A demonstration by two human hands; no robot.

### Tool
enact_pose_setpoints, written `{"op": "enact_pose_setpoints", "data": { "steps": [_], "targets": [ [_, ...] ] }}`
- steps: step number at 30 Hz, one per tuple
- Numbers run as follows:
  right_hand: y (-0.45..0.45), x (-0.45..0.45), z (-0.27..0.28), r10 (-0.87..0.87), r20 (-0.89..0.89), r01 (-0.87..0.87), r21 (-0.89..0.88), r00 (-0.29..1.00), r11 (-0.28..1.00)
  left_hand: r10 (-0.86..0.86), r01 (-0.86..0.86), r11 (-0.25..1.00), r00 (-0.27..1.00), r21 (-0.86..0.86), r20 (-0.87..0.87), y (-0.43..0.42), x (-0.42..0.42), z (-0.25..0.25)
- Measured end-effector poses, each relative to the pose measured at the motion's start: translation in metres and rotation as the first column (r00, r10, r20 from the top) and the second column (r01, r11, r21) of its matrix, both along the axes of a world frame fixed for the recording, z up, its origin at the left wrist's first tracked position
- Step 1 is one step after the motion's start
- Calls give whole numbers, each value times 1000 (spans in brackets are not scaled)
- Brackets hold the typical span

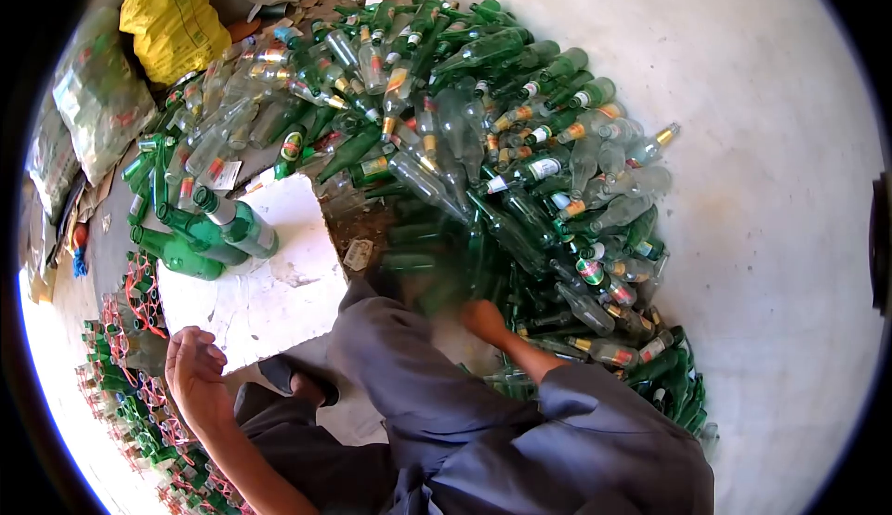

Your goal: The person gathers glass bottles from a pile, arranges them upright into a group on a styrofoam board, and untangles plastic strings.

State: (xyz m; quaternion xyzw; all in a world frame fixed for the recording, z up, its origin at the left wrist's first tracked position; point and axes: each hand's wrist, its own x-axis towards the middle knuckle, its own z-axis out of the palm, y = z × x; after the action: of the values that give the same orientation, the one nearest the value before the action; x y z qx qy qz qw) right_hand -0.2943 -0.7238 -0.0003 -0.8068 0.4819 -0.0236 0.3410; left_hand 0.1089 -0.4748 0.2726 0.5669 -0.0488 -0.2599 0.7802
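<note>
Bottles (249,229) at the far left corner of the worktop (302,227) align, necks pointing leftward. Left hand (193,366), loosely open, is by the near corner; right hand (479,316) is blurred, grip unclear.

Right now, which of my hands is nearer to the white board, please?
Left. Your left hand is close beside the white board, by its near left corner; whether they touch, I cannot tell. Your right hand, blurred, is farther off, right of it, at the bottle pile.
</note>
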Motion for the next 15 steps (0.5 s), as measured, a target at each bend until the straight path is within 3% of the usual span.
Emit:
{"op": "enact_pose_setpoints", "data": {
  "steps": [3, 7, 10, 13, 15],
  "targets": [
    [-12, -6, 7, -7, 18, 7, 0, 1000, 1000, 92, -92, 996, 996, 21, 5, 8, 10, -6],
    [-21, -14, 11, -94, 25, 93, 23, 995, 995, 102, -103, 995, 994, -20, -40, 31, 31, -20],
    [-25, -25, 13, -83, 98, 89, -58, 992, 994, 95, -101, 992, 992, -71, -84, 41, 41, -28],
    [-27, -22, 55, -426, 65, 389, 304, 902, 870, 86, -97, 991, 988, -88, -125, 53, 56, -45],
    [-35, -28, 58, -490, 120, 426, 346, 864, 836, 83, -96, 992, 986, -86, -142, 55, 56, -49]
  ]
}}
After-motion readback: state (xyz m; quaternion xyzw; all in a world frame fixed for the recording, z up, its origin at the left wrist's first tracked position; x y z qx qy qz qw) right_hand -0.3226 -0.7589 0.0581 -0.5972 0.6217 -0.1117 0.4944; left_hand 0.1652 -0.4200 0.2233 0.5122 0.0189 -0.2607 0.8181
